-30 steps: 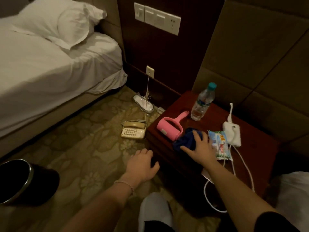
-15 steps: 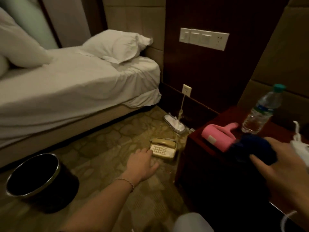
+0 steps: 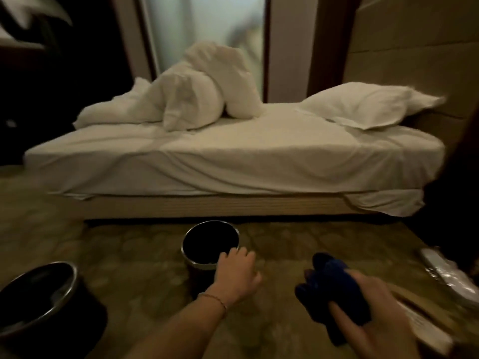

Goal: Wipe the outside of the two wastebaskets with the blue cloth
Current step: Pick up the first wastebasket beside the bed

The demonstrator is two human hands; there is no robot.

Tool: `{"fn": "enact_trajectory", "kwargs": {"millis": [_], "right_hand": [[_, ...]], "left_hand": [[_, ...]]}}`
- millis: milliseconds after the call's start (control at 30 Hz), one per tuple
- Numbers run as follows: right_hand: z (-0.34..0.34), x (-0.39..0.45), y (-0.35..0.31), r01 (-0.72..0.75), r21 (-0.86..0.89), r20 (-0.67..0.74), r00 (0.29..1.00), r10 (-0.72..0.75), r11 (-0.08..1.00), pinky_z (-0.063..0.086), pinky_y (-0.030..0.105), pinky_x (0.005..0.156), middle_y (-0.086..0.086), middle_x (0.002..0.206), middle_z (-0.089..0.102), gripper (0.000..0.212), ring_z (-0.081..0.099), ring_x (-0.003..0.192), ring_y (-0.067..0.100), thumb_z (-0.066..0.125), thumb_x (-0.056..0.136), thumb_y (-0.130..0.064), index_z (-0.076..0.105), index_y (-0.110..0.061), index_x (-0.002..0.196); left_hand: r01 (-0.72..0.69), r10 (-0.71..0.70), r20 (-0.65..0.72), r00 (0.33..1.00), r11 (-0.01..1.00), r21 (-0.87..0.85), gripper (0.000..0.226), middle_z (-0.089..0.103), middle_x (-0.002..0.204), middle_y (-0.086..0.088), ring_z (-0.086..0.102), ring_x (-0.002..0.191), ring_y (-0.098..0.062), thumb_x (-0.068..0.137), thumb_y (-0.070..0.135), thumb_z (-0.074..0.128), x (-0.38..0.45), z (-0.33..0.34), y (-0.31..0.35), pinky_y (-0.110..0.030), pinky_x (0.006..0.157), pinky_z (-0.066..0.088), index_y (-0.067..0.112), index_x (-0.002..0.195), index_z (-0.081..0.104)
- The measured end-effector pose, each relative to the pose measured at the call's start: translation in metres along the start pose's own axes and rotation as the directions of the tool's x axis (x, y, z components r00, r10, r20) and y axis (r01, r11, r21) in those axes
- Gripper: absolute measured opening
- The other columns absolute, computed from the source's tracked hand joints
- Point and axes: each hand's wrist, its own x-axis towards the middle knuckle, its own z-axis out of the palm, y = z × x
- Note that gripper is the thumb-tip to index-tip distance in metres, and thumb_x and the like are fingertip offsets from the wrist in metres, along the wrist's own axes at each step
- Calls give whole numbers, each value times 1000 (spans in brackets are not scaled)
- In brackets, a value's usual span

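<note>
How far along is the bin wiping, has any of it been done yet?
Only the start looks done: the right hand grips the blue cloth. In hand: the left hand reaches the rim of the nearer wastebasket, apparently to steady it; the cloth touches neither bin. Left: wiping the outside of that one and of the second wastebasket at lower left.

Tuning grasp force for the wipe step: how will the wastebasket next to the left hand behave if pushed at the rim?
The nearer-bed wastebasket stands upright on carpet and looks empty, so probably light and apt to tip or scoot under a rim push. Its metal rim looks smooth, maybe slippery. The left hand sits at the rim, likely bracing; the right hand holds the blue cloth.
</note>
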Motion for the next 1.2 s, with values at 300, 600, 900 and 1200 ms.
{"fn": "enact_trajectory", "kwargs": {"millis": [300,600,900,1200], "right_hand": [[169,66,-31,15,-105,367,930,24,994,49,21,67,-19,108,43,59,54,90,4,64,82,-53,48,-35,135],[221,98,-6,52,-139,390,921,6,989,51,27,69,-10,110,48,62,53,95,11,52,80,-59,50,-27,133],[278,120,81,43,-22,415,909,-30,999,36,12,64,-12,109,47,57,52,88,9,58,80,-56,51,-29,130],[312,173,116,304,35,453,844,-286,952,55,31,68,-5,114,52,58,57,98,17,57,80,-53,54,-23,130]], "left_hand": [[259,-259,8,966,965,-38,49,52,123,1,48,113,-21,80,55,42,-48,34,-174,-39,86,40,25,117,51],[118,-117,64,991,993,-11,59,50,127,4,44,120,-19,82,63,40,23,43,-177,-39,98,37,27,127,49],[168,-131,397,908,984,-61,48,57,124,-4,50,119,-25,95,57,32,83,119,-144,-53,112,15,21,120,52],[171,-168,56,984,984,-55,54,64,104,2,55,101,-19,93,56,15,96,170,-143,-40,92,28,23,98,58]]}}
